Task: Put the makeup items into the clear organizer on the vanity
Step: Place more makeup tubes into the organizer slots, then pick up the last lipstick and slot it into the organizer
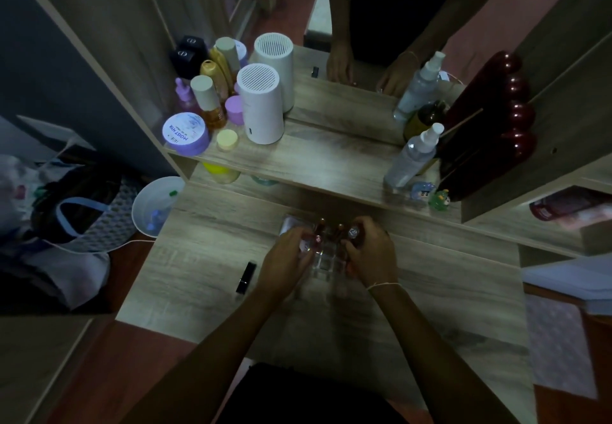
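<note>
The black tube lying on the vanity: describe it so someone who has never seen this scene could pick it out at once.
Start at the wooden vanity top, on the lower surface where both hands work at the clear organizer. Just beside the left hand, on its outer side, lies the black tube, flat and alone on bare wood. It is the only dark, slim stick there; the other items stand in the organizer or on the shelf.

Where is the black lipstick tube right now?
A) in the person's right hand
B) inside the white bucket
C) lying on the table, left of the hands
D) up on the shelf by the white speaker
C: the black lipstick tube lies flat on the table, just left of the left hand, untouched.
</note>
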